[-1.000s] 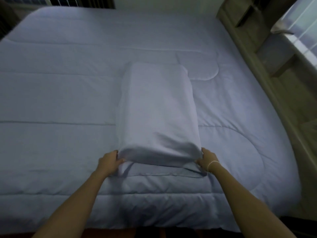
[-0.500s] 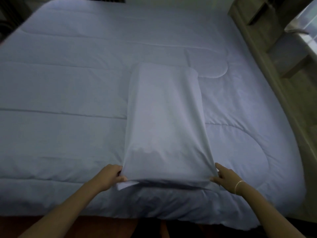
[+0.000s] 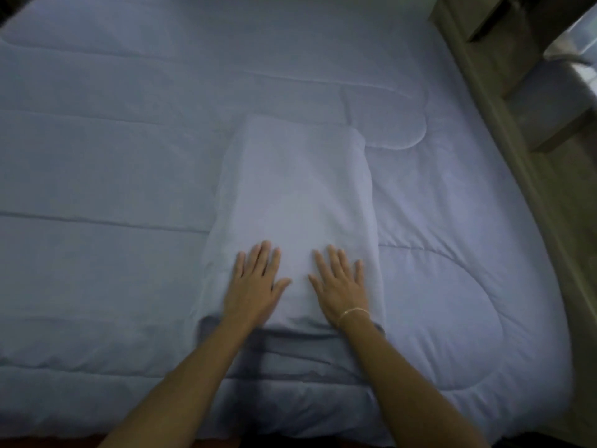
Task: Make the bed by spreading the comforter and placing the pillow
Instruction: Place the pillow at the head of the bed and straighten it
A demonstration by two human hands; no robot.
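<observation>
Pillow [image 3: 297, 202] lies lengthwise on the comforter [image 3: 113, 189], right of centre, its near end by the bed's near edge. Left hand [image 3: 255, 282] and right hand [image 3: 340, 282] rest flat on that end, fingers spread, gripping nothing. Wooden headboard shelf [image 3: 529, 130] runs along the right.

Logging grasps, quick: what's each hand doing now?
Left hand: open, flat on the pale blue fabric pillow.
Right hand: open, flat on it too.

wooden headboard shelf [image 3: 529, 163] | right edge of view | window [image 3: 578, 33] | top right corner
</observation>
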